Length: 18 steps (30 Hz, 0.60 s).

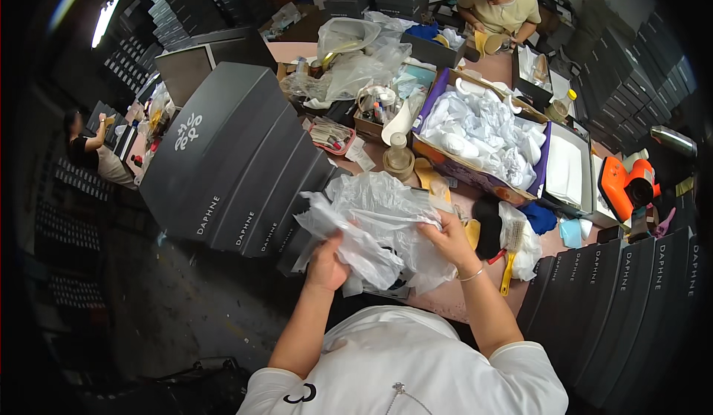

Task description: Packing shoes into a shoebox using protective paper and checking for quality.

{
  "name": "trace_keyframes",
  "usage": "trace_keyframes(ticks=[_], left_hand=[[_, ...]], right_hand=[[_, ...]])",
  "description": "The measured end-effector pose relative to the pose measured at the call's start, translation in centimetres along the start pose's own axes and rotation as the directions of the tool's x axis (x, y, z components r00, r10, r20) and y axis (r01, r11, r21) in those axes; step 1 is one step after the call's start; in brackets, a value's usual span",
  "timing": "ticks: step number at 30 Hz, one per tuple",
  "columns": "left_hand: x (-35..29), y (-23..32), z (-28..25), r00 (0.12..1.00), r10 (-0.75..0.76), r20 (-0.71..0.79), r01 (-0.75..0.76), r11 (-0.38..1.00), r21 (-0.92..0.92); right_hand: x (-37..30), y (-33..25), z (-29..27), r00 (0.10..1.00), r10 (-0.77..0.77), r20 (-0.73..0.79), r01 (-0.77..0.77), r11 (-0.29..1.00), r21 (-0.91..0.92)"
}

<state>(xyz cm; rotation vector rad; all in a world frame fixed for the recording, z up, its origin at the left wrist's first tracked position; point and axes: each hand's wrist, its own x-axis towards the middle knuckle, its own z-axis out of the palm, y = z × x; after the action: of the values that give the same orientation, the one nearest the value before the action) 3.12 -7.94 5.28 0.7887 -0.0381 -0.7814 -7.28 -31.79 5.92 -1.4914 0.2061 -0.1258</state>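
A thin, translucent white sheet of wrapping paper (386, 211) is spread, creased, between my two hands in front of my chest. My left hand (329, 264) has its fingers closed round the sheet's near left part. On the other side my right hand (450, 241), with a bracelet at the wrist, pinches the right edge between thumb and fingers. Beneath the sheet, the grey edge of something (397, 292) shows; the rest of it is covered. A yellow-handled brush (508, 272) lies right of my right hand, beside crumpled white plastic (529, 248). Beyond the sheet stands a glass jar (399, 164).
Dark grey shoe boxes are stacked at left (223, 148) and at lower right (627, 289). A purple-edged carton (548, 164) holds crumpled white paper. An orange tool (615, 186) lies at right. Across the table a person (501, 14) handles a shoe; another person (90, 148) is far left.
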Motion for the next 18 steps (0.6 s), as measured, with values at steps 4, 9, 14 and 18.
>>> trace_keyframes(ticks=[4, 9, 14, 18], left_hand=[[-0.7, -2.7, -1.0, 0.998, -0.057, 0.021, 0.058, 0.994, -0.092], [-0.9, -3.6, 0.2, 0.922, 0.379, -0.075, -0.264, 0.760, 0.594], [-1.7, -2.1, 0.4, 0.873, 0.480, 0.084, -0.228, 0.249, 0.941], [-1.0, 0.9, -1.3, 0.917, 0.368, -0.155, -0.302, 0.893, 0.335]], right_hand=[[-0.2, 0.2, 2.9, 0.992, -0.040, 0.118, 0.043, 0.999, -0.016], [-0.9, -0.1, 5.1, 0.967, -0.007, 0.256, -0.022, 0.994, 0.109], [-0.8, -0.3, 6.9, 0.986, 0.067, 0.150, -0.054, 0.995, -0.088], [0.1, 2.3, 5.5, 0.987, 0.140, -0.072, -0.113, 0.947, 0.302]])
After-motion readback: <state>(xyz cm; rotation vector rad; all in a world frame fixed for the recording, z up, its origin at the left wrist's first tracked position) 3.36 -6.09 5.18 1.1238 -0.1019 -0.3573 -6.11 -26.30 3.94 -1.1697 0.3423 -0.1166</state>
